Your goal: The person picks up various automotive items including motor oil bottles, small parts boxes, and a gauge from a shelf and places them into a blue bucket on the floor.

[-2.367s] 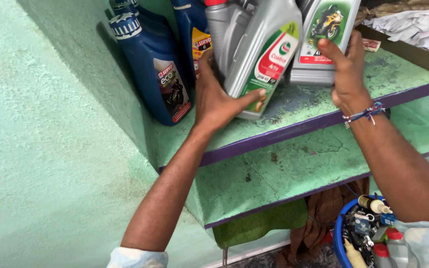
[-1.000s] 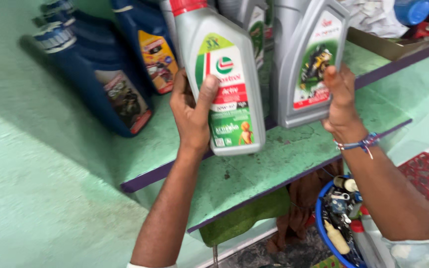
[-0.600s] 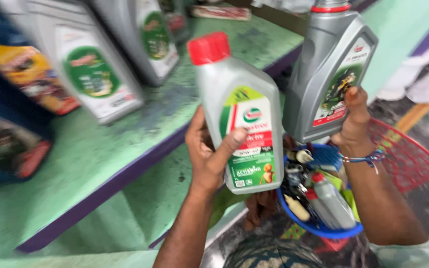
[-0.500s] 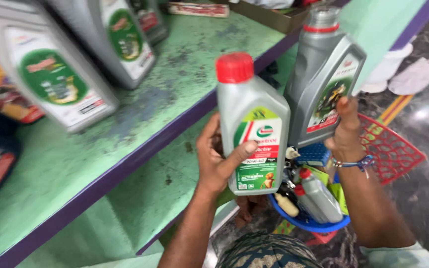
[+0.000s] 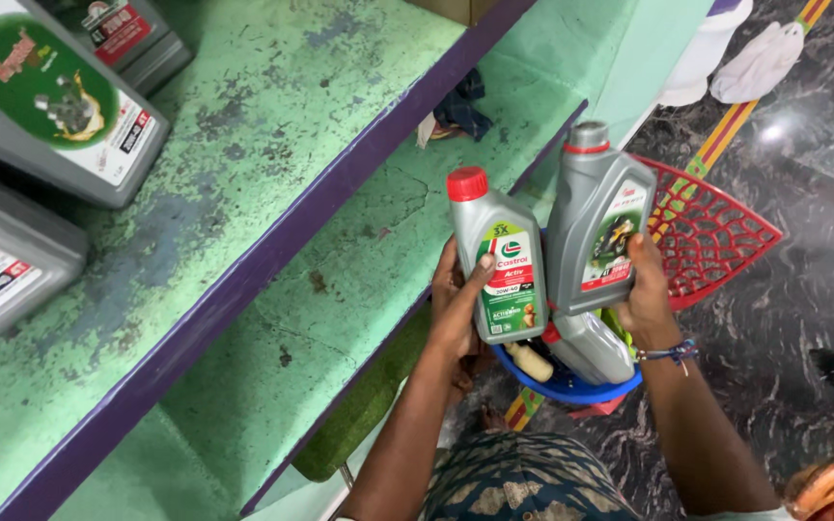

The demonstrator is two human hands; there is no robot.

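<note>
Left hand [image 5: 456,309] is closed round a red-capped grey bottle [image 5: 499,260], thumb across the label, which faces up. Right hand [image 5: 644,289] grips a darker grey bottle [image 5: 596,232] from the side; both are held upright side by side above a blue tub [image 5: 571,386], probably so the labels can be read. Bottles in hand: two. Three more grey bottles [image 5: 50,106] stand on the green shelf [image 5: 272,125].

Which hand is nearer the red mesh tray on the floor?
Right. The right hand, holding the darker grey bottle, sits right beside the red mesh tray; the left hand, gripping the red-capped bottle, is farther away.
</note>
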